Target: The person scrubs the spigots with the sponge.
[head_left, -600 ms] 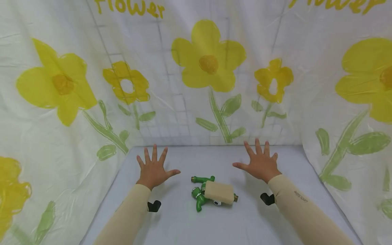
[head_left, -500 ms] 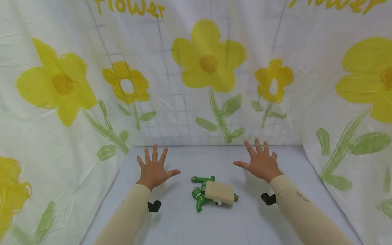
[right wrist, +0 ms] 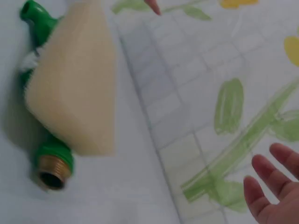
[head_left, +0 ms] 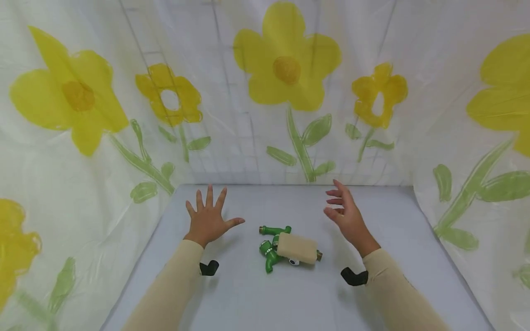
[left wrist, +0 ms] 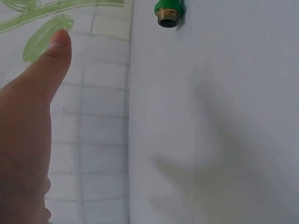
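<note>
A beige sponge (head_left: pixel 297 248) lies slantwise over a green tap (head_left: pixel 270 257) in the middle of the table, hiding much of it. Just behind lies a second green tap (head_left: pixel 275 230), its brass threaded end pointing left. My left hand (head_left: pixel 207 224), palm down with fingers and thumb spread, hovers left of the taps and holds nothing. In the left wrist view a brass threaded end (left wrist: pixel 168 17) shows at the top. To the right of the sponge, my right hand (head_left: pixel 348 218) is turned on its side with fingers loosely bent around nothing. The right wrist view shows the sponge large, with a threaded end (right wrist: pixel 53 171) below it.
The pale table (head_left: pixel 248 299) ends at a white curtain (head_left: pixel 232 151) with painted yellow flowers, which also hangs along both sides. Dark wrist mounts (head_left: pixel 210 268) stick out below the beige sleeves (head_left: pixel 169 285).
My right hand has rolled from palm down with spread fingers onto its side, fingers now bent. The head view has tilted down a little. The left hand, taps and sponge stay in place.
</note>
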The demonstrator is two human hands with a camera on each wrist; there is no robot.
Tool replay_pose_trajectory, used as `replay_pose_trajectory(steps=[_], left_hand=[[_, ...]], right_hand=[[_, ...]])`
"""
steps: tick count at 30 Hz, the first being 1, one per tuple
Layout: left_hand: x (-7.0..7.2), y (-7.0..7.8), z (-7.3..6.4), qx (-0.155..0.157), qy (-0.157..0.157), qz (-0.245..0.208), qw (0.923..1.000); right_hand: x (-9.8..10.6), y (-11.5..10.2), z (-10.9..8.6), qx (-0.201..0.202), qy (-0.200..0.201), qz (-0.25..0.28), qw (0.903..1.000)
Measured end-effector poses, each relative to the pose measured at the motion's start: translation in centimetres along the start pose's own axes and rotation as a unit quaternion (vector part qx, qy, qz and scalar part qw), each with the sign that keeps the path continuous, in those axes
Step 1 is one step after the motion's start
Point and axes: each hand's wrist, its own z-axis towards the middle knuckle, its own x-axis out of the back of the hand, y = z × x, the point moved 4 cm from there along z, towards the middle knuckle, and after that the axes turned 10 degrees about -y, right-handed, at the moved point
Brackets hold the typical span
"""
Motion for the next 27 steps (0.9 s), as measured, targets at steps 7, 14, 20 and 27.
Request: replay_pose_trajectory(steps=[7,14,20,27], left_hand=[[-0.4,1.3,-1.1,0.000,-0.017,-0.022,0.9996],[0.5,2.9,-1.2,-0.023,0.020,-0.033,0.9990],[0.2,3.5,-1.6,-0.039,0.018,-0.043,0.9981],[0.4,3.9,-1.8,-0.058,0.035,-0.068,0.9954]], right_hand=[[-7.5,0.1,-2.7,0.001,-0.093,-0.077,0.9926],[-10.0,1.5,-3.4,-0.020,-0.108,-0.193,0.9750],[-10.8,2.2,-3.4,-0.019,-0.114,-0.243,0.9630],[-8.8,1.8,-2.0,-0.034,-0.080,-0.167,0.9822]])
